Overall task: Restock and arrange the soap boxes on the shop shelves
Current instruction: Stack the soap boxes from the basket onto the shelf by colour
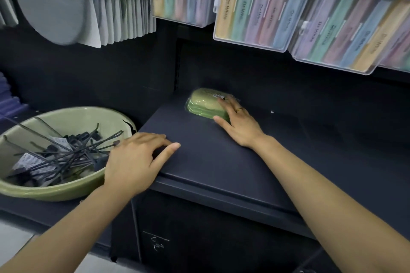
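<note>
At lower left of the frame, a green basin (66,190) held black hooks and tags. Just right of it, the left hand (135,162) rested with relaxed fingers, holding nothing, on the near edge of the dark shelf (221,162). Right of centre, the right hand (239,122) lay with straight fingers against the wrapped green soap box (205,103), deep on the shelf. Placing seemed the step in hand; next would likely come nudging it square, then fetching more stock.
</note>
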